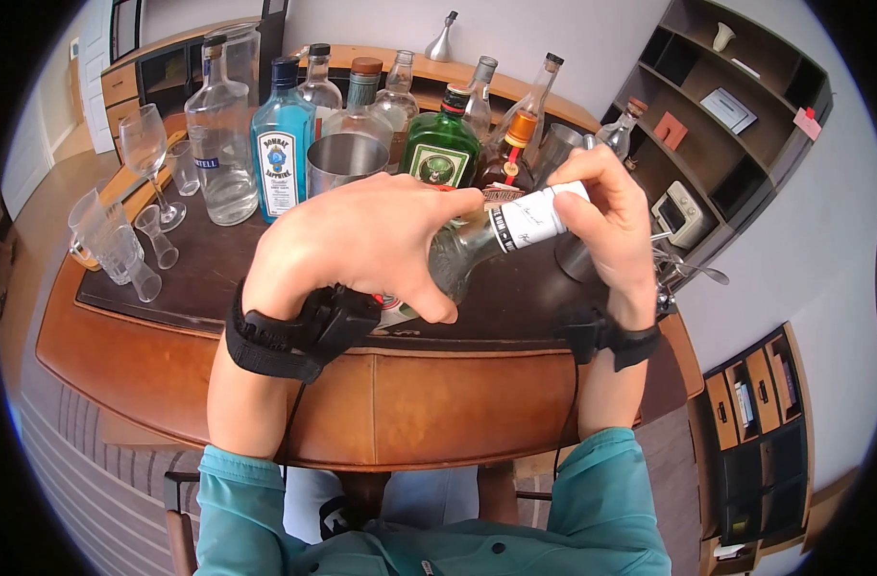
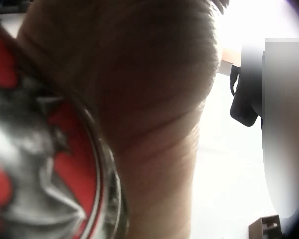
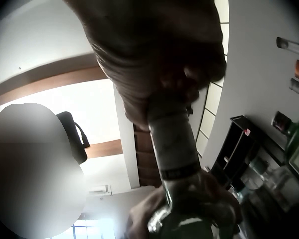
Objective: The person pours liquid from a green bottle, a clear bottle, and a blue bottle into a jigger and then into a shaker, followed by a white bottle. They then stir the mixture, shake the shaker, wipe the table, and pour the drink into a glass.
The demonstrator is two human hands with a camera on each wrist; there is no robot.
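A clear glass bottle [image 1: 460,252] with a white band around its neck lies tilted between both hands, its neck pointing right in the head view. My left hand [image 1: 361,230] grips the bottle's body from above, thumb on the near side, and covers most of it. My right hand [image 1: 606,206] pinches the white top end of the neck between thumb and fingers; the tip is hidden by them. The left wrist view shows a round red emblem with a silver bat [image 2: 35,164] close up. In the right wrist view the neck band [image 3: 172,139] runs into the right hand's fingers.
Behind the hands stand several bottles, among them a blue one [image 1: 279,158] and a green one [image 1: 444,142], with a metal cup [image 1: 347,154] in front. A wine glass [image 1: 144,144] and small glasses [image 1: 157,237] are at left. The leather table edge [image 1: 361,408] is nearest.
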